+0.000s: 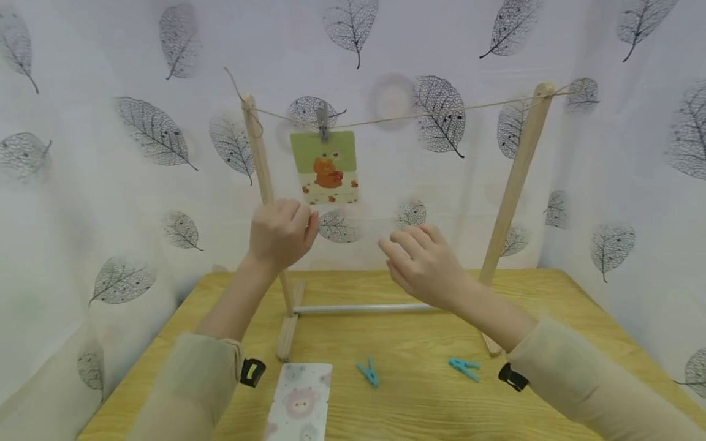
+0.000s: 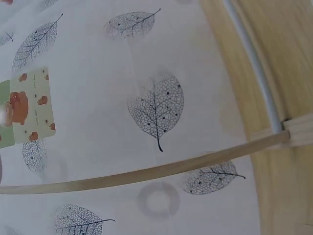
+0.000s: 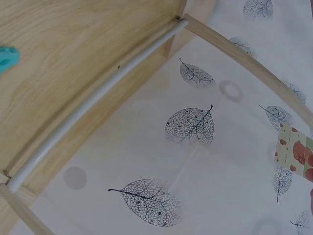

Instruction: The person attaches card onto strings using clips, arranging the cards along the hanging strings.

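A green and cream card with an orange bear (image 1: 326,166) hangs from the string (image 1: 397,119), held by a grey clip (image 1: 323,125) near its top edge. My left hand (image 1: 281,233) is raised just below and left of the card, its fingers loosely bent, apart from it. To the right, my right hand (image 1: 425,263) hovers in the air with loosely bent fingers. Nothing shows in either hand. The bear card (image 2: 32,107) also appears at the left of the left wrist view, and the bear card (image 3: 292,152) at the right edge of the right wrist view.
The string runs between a left wooden post (image 1: 259,153) and a right wooden post (image 1: 515,184), joined below by a white rod (image 1: 364,308). On the table (image 1: 419,404) lie a pink-patterned white card (image 1: 300,401) and two blue clothespins (image 1: 368,372), one nearer the right post.
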A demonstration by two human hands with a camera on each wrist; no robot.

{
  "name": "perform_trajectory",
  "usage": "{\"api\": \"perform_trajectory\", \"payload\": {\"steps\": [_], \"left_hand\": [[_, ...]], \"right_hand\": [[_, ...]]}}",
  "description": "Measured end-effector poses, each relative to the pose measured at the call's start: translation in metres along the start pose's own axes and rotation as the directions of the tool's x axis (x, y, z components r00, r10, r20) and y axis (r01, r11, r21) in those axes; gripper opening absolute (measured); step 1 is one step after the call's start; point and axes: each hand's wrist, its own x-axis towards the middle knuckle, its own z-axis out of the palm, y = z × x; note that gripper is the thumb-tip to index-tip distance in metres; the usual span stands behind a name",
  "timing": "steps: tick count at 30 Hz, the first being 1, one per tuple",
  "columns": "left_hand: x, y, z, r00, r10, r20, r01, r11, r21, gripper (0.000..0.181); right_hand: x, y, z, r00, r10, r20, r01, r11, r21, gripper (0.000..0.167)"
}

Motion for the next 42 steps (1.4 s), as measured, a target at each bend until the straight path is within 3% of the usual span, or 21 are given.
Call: {"api": "perform_trajectory", "payload": {"steps": [4,10,17,22,26,32,34,35,37,39,40,42], "left_hand": [[-0.013,0.007,-0.012,0.989,0.078,0.122,-0.070,0.995,-0.072,0.023],[-0.037,0.021,-0.026,0.940,0.166,0.299,-0.117,0.978,-0.175,0.027],[-0.066,0.035,-0.039,0.901,0.147,0.408,-0.054,0.972,-0.231,0.015],[-0.083,0.043,-0.044,0.869,0.127,0.478,-0.024,0.976,-0.216,0.021],[-0.095,0.053,-0.048,0.824,0.106,0.557,0.018,0.977,-0.212,0.024],[-0.108,0.069,-0.058,0.708,0.102,0.699,0.092,0.968,-0.234,0.022],[-0.113,0.073,-0.061,0.659,0.105,0.745,0.123,0.962,-0.245,0.020],[-0.114,0.075,-0.062,0.628,0.104,0.771,0.149,0.957,-0.250,0.020],[-0.119,0.078,-0.064,0.552,0.102,0.827,0.190,0.951,-0.244,0.024],[-0.124,0.080,-0.066,0.452,0.095,0.887,0.258,0.938,-0.232,0.030],[-0.127,0.082,-0.066,0.410,0.093,0.907,0.285,0.932,-0.224,0.034],[-0.132,0.083,-0.066,0.344,0.090,0.935,0.327,0.922,-0.209,0.041]], "right_hand": [[-0.017,-0.006,-0.013,0.998,0.015,0.065,-0.018,0.999,0.041,0.034],[-0.046,-0.010,-0.028,0.989,-0.003,0.145,-0.012,0.995,0.102,0.035],[-0.080,-0.015,-0.038,0.974,0.020,0.224,-0.058,0.985,0.163,0.036],[-0.098,-0.019,-0.041,0.962,0.048,0.268,-0.096,0.981,0.170,0.037],[-0.111,-0.022,-0.043,0.959,0.067,0.277,-0.114,0.981,0.155,0.042],[-0.128,-0.027,-0.046,0.933,0.099,0.346,-0.160,0.975,0.152,0.047],[-0.134,-0.028,-0.047,0.924,0.105,0.369,-0.174,0.972,0.158,0.042],[-0.137,-0.029,-0.048,0.917,0.107,0.385,-0.182,0.970,0.163,0.034],[-0.141,-0.030,-0.051,0.896,0.111,0.431,-0.199,0.966,0.165,0.018],[-0.145,-0.031,-0.053,0.861,0.116,0.496,-0.226,0.959,0.169,0.022],[-0.147,-0.032,-0.055,0.838,0.116,0.533,-0.240,0.955,0.171,0.031],[-0.150,-0.035,-0.058,0.790,0.124,0.601,-0.278,0.945,0.170,0.037]]}}
